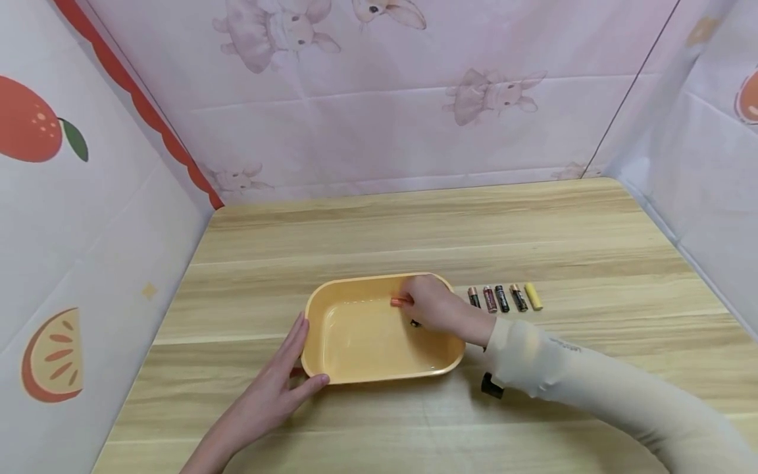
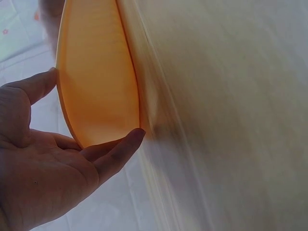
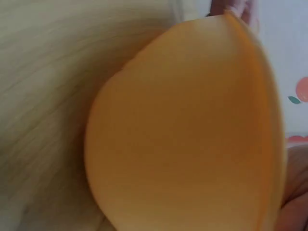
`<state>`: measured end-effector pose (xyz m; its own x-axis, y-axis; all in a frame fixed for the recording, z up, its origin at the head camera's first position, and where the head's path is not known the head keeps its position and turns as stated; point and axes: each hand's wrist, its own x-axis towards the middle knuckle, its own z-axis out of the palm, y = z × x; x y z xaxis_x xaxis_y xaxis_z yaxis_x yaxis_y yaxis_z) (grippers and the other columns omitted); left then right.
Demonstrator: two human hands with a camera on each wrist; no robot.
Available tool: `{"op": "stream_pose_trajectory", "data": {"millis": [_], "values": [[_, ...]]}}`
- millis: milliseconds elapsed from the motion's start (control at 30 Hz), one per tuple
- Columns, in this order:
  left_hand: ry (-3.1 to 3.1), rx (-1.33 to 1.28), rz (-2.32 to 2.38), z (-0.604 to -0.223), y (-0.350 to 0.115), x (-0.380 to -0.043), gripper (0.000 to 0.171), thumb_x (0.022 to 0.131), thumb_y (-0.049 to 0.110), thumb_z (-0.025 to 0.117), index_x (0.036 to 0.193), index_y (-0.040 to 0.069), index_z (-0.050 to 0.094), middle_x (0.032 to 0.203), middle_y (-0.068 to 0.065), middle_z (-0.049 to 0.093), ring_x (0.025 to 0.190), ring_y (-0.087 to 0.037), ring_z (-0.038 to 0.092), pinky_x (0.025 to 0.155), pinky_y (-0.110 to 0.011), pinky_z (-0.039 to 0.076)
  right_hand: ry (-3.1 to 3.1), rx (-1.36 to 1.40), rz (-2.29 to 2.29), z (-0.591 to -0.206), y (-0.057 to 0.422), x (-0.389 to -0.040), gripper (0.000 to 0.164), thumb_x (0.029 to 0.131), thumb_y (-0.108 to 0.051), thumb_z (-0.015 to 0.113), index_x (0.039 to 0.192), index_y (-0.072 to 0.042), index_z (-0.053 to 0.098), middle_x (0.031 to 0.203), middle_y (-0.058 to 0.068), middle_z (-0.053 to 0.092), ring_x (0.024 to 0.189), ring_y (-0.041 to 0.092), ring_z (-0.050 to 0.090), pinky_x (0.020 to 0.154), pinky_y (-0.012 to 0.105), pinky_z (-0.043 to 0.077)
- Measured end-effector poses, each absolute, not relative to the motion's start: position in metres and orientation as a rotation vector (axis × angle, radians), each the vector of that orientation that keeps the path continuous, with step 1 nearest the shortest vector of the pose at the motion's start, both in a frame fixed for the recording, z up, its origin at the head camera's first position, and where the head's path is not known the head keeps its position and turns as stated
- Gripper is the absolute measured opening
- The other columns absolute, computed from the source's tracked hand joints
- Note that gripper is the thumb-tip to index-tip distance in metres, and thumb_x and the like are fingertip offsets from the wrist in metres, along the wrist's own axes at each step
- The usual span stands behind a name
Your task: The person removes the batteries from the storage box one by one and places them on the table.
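A yellow plastic tub [image 1: 355, 378] rests on the wooden table. My left hand [image 1: 278, 388] spans its left end, the thumb at the near rim and the fingers along the outer wall. Seen from the left wrist, the spread fingers of that hand [image 2: 53, 168] touch the tub [image 2: 96, 86]. My right hand [image 1: 435, 303] is down inside the tub at its right part and pinches a small red battery [image 1: 400, 302]. Just below that hand shows the end of a dark battery [image 1: 414, 323] in the tub. The right wrist view shows mostly the tub's outer wall [image 3: 178, 130].
Right of the tub, several batteries [image 1: 502, 299] stand in a row on the table [image 1: 414, 230], with a yellow one [image 1: 533, 296] at the right end. A black wrist device [image 1: 491, 386] hangs under the right sleeve. Printed cloth walls [image 1: 385, 145] border the table.
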<state>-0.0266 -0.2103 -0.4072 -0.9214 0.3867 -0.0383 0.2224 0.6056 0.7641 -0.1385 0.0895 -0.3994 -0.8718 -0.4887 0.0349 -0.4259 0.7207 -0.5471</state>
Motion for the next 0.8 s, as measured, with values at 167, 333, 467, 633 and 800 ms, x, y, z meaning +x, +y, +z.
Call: {"op": "stream_pose_trajectory", "data": {"millis": [167, 333, 467, 633, 800], "values": [[2.635, 0.487, 1.203, -0.408, -0.210, -0.026, 0.096, 0.099, 0.033, 0.072, 0.164, 0.000, 0.010, 0.172, -0.014, -0.002, 0.142, -0.037, 0.040, 0.103, -0.041, 0.051, 2.808, -0.698, -0.792, -0.403, 0.084, -0.137, 0.051, 0.103, -0.017, 0.066, 0.057, -0.013, 0.045, 0.052, -0.007, 0.036, 0.049, 0.008, 0.038, 0.047, 0.022, 0.031], [2.621, 0.461, 1.206, -0.409, -0.209, -0.025, 0.096, 0.099, 0.033, 0.072, 0.164, 0.001, 0.010, 0.172, -0.013, -0.002, 0.134, -0.034, 0.050, 0.102, -0.039, 0.052, 2.818, -0.662, -0.707, -0.408, 0.082, -0.136, 0.043, 0.102, -0.021, 0.069, 0.061, -0.010, 0.058, 0.056, -0.003, 0.046, 0.052, 0.011, 0.044, 0.047, 0.023, 0.035], [2.621, 0.461, 1.203, -0.408, -0.209, -0.025, 0.096, 0.099, 0.033, 0.072, 0.165, 0.002, 0.010, 0.172, -0.012, -0.003, 0.135, -0.034, 0.050, 0.102, -0.039, 0.052, 2.859, -0.663, -0.653, -0.410, 0.082, -0.136, 0.040, 0.101, -0.022, 0.071, 0.063, -0.011, 0.060, 0.059, 0.000, 0.051, 0.056, 0.015, 0.047, 0.050, 0.027, 0.040], [2.621, 0.462, 1.200, -0.407, -0.209, -0.026, 0.096, 0.099, 0.035, 0.072, 0.165, 0.004, 0.009, 0.172, -0.010, -0.003, 0.137, -0.034, 0.048, 0.103, -0.041, 0.051, 2.861, -0.641, -0.651, -0.410, 0.082, -0.136, 0.036, 0.099, -0.016, 0.072, 0.065, -0.011, 0.062, 0.060, -0.001, 0.051, 0.056, 0.014, 0.047, 0.049, 0.026, 0.039], [2.626, 0.464, 1.191, -0.406, -0.209, -0.026, 0.096, 0.099, 0.036, 0.071, 0.165, 0.004, 0.009, 0.172, -0.010, -0.003, 0.141, -0.034, 0.043, 0.105, -0.043, 0.049, 2.806, -0.651, -0.816, -0.401, 0.086, -0.136, 0.022, 0.093, -0.003, 0.072, 0.072, -0.007, 0.068, 0.062, -0.003, 0.054, 0.054, 0.010, 0.046, 0.048, 0.022, 0.037]]}}
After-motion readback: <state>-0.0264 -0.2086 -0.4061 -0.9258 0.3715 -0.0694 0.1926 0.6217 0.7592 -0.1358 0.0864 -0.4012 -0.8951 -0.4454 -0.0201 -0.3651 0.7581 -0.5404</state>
